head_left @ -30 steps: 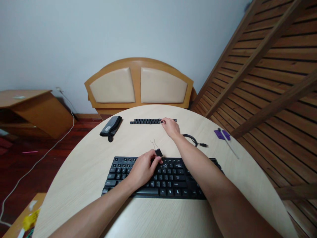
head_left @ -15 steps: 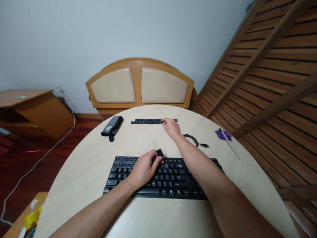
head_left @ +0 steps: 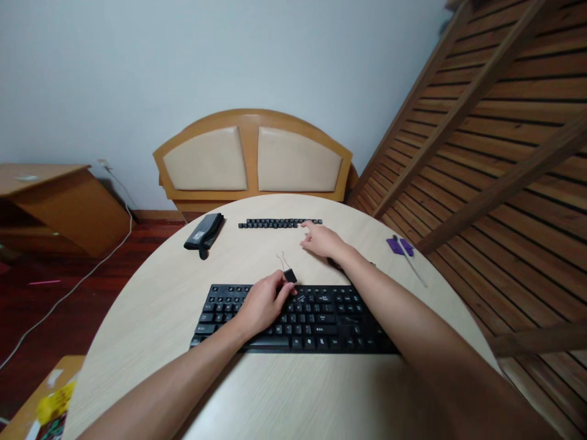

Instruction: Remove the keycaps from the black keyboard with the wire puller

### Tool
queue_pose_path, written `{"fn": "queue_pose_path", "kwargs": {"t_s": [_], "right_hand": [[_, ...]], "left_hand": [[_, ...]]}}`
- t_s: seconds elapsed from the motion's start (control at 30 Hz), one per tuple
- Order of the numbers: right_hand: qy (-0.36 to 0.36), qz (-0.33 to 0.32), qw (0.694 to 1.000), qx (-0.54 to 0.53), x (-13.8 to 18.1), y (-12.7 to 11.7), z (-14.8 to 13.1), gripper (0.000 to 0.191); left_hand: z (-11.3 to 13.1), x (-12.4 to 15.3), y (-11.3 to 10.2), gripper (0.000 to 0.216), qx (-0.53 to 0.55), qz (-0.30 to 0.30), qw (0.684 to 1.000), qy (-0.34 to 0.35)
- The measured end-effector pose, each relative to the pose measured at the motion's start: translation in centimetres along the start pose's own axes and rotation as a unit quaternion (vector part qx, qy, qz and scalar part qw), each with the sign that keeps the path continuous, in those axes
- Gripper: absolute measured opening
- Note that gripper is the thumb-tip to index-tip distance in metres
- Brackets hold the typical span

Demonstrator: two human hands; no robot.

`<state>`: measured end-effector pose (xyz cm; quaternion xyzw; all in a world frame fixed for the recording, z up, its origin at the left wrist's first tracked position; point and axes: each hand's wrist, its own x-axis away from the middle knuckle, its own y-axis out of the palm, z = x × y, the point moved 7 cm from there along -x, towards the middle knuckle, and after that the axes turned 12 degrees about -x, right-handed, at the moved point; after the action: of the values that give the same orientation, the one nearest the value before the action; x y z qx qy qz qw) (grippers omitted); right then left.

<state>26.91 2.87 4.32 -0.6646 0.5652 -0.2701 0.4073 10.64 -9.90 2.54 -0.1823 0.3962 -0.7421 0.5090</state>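
Black keycaps (head_left: 268, 225) lie near a folded pouch (head_left: 204, 231), contents hidden.

The right hand (head_left: 323, 240) has spread its fingers and drawn back slightly from the black keycaps (head_left: 269, 223).

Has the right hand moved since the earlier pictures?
Yes: judged against the headboard, the right hand has shifted rightward and slightly back toward the person.

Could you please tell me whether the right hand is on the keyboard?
No, the right hand is beyond the keyboard, near the rows of loose keycaps.
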Motion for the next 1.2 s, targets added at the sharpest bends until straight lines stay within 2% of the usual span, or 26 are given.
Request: {"fn": "queue_pose_path", "kwargs": {"t_s": [0.1, 0.17, 0.37, 0.43, 0.53, 0.73, 0.93, 1.2], "right_hand": [[-0.009, -0.028, 0.999, -0.012, 3.7, -0.9, -0.6, 0.025], [-0.029, -0.051, 0.998, -0.025, 6.2, -1.2, -1.3, 0.016], [-0.127, -0.094, 0.98, -0.119, 11.8, -0.4, -2.9, 0.017], [-0.149, -0.079, 0.974, -0.15, 12.7, -0.1, -2.8, 0.017], [-0.181, -0.062, 0.965, -0.181, 13.8, 0.2, -2.5, 0.017], [-0.216, -0.088, 0.959, -0.16, 14.9, 0.2, -2.6, 0.026], [-0.232, -0.085, 0.957, -0.151, 15.0, 0.2, -2.8, 0.026], [-0.238, -0.066, 0.959, -0.14, 14.9, 0.8, -3.3, 0.028]], "left_hand": [[0.1, 0.0, -0.1, 0.024, 0.0, 0.007, 1.0, 0.007], [0.2, 0.1, -0.2, 0.023, 0.002, 0.01, 1.0, 0.011], [0.3, 0.2, -0.4, 0.024, -0.002, 0.012, 1.0, 0.026], [0.4, 0.2, -0.4, 0.025, 0.0, 0.012, 0.999, 0.03], [0.4, 0.2, -0.3, 0.025, 0.001, 0.013, 0.999, 0.029], [0.3, 0.1, -0.2, 0.025, -0.009, 0.01, 1.0, 0.019], [0.5, 0.3, -0.3, 0.025, -0.013, 0.01, 1.0, 0.018], [1.0, 0.5, -0.8, 0.021, -0.082, 0.013, 0.996, -0.013]]}}
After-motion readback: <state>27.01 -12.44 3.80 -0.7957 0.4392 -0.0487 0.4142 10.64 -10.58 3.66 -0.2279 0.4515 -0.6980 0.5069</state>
